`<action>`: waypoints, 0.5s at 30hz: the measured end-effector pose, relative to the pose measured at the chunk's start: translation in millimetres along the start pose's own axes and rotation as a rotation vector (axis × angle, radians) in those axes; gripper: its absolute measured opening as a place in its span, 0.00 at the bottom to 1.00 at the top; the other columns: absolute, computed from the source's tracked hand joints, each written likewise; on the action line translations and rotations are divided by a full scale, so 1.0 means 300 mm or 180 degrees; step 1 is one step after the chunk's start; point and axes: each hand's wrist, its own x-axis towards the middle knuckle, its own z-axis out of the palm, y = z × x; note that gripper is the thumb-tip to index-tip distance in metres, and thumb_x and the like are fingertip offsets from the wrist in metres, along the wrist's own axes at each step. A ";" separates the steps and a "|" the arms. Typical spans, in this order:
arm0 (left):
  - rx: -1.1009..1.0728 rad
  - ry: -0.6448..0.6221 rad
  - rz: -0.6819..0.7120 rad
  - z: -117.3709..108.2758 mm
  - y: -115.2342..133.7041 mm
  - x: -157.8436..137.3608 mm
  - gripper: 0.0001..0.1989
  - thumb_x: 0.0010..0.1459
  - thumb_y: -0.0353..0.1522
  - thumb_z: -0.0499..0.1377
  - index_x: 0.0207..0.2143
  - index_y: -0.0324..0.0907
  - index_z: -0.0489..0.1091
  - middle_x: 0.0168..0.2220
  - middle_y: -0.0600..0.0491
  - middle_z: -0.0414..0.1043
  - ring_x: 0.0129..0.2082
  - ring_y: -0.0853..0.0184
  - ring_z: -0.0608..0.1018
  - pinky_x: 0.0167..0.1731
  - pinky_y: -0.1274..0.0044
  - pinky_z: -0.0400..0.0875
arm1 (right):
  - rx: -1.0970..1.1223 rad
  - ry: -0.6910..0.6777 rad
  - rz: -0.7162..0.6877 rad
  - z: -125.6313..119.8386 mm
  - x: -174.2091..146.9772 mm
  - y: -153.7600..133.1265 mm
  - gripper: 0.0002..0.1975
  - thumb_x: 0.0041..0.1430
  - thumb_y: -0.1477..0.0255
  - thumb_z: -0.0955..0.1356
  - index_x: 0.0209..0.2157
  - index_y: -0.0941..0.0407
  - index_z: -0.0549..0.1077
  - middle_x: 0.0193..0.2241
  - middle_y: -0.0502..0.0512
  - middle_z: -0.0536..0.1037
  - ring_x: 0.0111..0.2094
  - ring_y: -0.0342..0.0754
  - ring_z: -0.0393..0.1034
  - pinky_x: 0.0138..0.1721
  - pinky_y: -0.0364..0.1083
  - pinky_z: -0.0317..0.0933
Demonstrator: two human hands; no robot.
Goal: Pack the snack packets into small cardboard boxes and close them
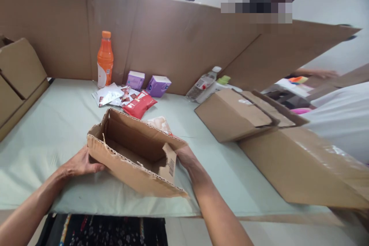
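An open-topped cardboard box [135, 177] with ragged cut edges is held tilted between my two hands above the front of the table; its visible inside is bare. My left hand [83, 162] grips its left end, thumb along the lower front. At the right end, my right hand [184, 155] holds the box, with most of its fingers hidden behind the wall. Just beyond the box lie a red packet [140, 104], white sachets [111, 95] and a clear packet with pale contents [160, 123], which the box partly hides.
An orange drink bottle [105, 61] and two purple tissue packs [158, 86] stand near the cardboard partition [173, 38]. A clear bottle [203, 83] leans at back right. Cardboard boxes [300, 161] flank the right, another box [23, 73] the left. A co-worker's arm [317, 73] shows far right.
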 end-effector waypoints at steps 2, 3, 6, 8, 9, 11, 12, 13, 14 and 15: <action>0.0012 -0.0003 0.0062 0.006 -0.002 0.002 0.40 0.51 0.54 0.67 0.59 0.38 0.72 0.58 0.38 0.79 0.58 0.43 0.80 0.60 0.58 0.76 | -0.0061 0.0041 -0.0017 0.009 0.002 -0.010 0.30 0.34 0.52 0.84 0.40 0.53 0.85 0.43 0.60 0.88 0.46 0.66 0.81 0.47 0.59 0.77; 0.0013 -0.0003 0.0100 0.008 -0.003 0.002 0.41 0.51 0.53 0.67 0.60 0.37 0.71 0.59 0.38 0.78 0.58 0.43 0.80 0.60 0.58 0.76 | -0.0094 0.0051 -0.0029 0.014 0.000 -0.017 0.31 0.34 0.51 0.83 0.40 0.53 0.85 0.43 0.61 0.88 0.47 0.67 0.81 0.47 0.60 0.77; 0.0010 -0.0010 0.0191 0.010 -0.004 0.003 0.42 0.52 0.52 0.67 0.62 0.36 0.68 0.62 0.37 0.76 0.58 0.44 0.80 0.60 0.59 0.76 | -0.0216 0.0065 -0.0090 0.026 -0.012 -0.047 0.32 0.36 0.46 0.82 0.40 0.53 0.85 0.43 0.62 0.87 0.49 0.69 0.80 0.48 0.61 0.76; 0.0011 -0.0003 0.0222 0.010 -0.007 0.004 0.43 0.52 0.52 0.66 0.63 0.37 0.67 0.63 0.37 0.75 0.59 0.44 0.79 0.59 0.59 0.77 | -0.0349 0.0036 -0.0140 0.032 -0.025 -0.064 0.31 0.39 0.45 0.81 0.39 0.53 0.84 0.42 0.61 0.87 0.48 0.68 0.80 0.48 0.60 0.76; 0.0024 0.0012 0.0238 0.010 -0.009 0.003 0.43 0.52 0.53 0.67 0.64 0.38 0.67 0.64 0.37 0.75 0.60 0.43 0.79 0.59 0.59 0.77 | -0.0417 0.0019 -0.0164 0.034 -0.030 -0.070 0.30 0.41 0.45 0.80 0.38 0.52 0.84 0.41 0.61 0.87 0.48 0.68 0.80 0.48 0.60 0.76; 0.0066 0.0098 0.0314 0.008 -0.016 0.003 0.45 0.52 0.53 0.67 0.65 0.38 0.66 0.66 0.36 0.72 0.62 0.43 0.77 0.59 0.60 0.77 | -0.0497 0.0011 -0.0210 0.039 -0.038 -0.076 0.27 0.42 0.46 0.80 0.36 0.52 0.83 0.38 0.60 0.87 0.46 0.66 0.80 0.46 0.59 0.76; 0.0089 0.0158 0.0366 0.006 -0.021 0.002 0.46 0.51 0.54 0.68 0.66 0.38 0.65 0.67 0.36 0.71 0.63 0.42 0.76 0.60 0.60 0.77 | -0.0496 0.0018 -0.0233 0.043 -0.040 -0.076 0.25 0.42 0.48 0.80 0.35 0.52 0.83 0.37 0.60 0.86 0.45 0.65 0.79 0.45 0.58 0.76; 0.0108 0.0214 0.0419 0.004 -0.028 0.002 0.47 0.51 0.54 0.68 0.66 0.38 0.64 0.67 0.35 0.70 0.64 0.41 0.75 0.60 0.60 0.77 | -0.0476 0.0032 -0.0257 0.046 -0.042 -0.075 0.24 0.41 0.49 0.80 0.34 0.52 0.82 0.36 0.59 0.86 0.44 0.65 0.79 0.45 0.58 0.75; 0.0122 0.0257 0.0466 0.001 -0.035 0.002 0.48 0.51 0.55 0.68 0.67 0.37 0.64 0.67 0.34 0.70 0.65 0.41 0.75 0.60 0.60 0.77 | -0.0451 0.0050 -0.0285 0.050 -0.042 -0.071 0.23 0.41 0.50 0.80 0.34 0.52 0.82 0.35 0.58 0.86 0.43 0.64 0.79 0.45 0.57 0.75; 0.0130 0.0284 0.0501 -0.002 -0.044 0.002 0.49 0.51 0.55 0.69 0.67 0.37 0.63 0.66 0.34 0.70 0.65 0.41 0.74 0.60 0.60 0.76 | -0.0422 0.0074 -0.0311 0.055 -0.041 -0.067 0.23 0.40 0.51 0.80 0.33 0.51 0.81 0.35 0.58 0.85 0.43 0.63 0.78 0.45 0.57 0.75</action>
